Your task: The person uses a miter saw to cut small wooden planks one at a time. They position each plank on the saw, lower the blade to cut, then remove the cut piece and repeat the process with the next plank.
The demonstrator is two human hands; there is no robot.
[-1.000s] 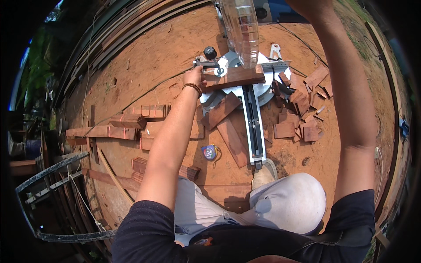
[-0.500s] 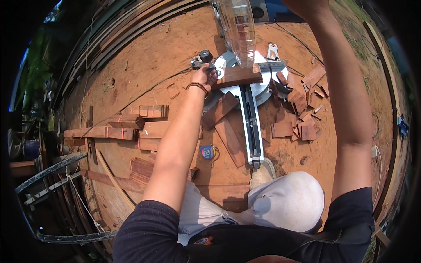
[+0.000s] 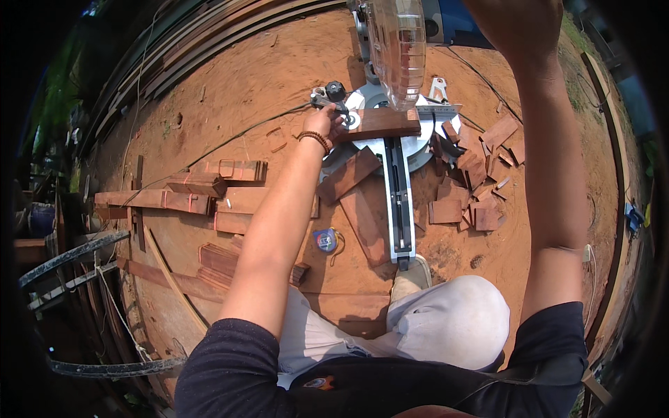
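while the fingers of the left hand (image 3: pixel 326 122) curl down and press on the left end of a reddish wood board (image 3: pixel 380 123), the board lies across the table of a miter saw (image 3: pixel 398 150), under the clear blade guard (image 3: pixel 397 49). the right hand (image 3: pixel 519 24) is up at the top edge, near the saw head; i cannot tell how its fingers are. small wood offcuts (image 3: pixel 474 202) lie right of the saw, a tape measure (image 3: pixel 325 240) is on the ground near the left forearm, and longer planks (image 3: pixel 188 202) are stacked further left.
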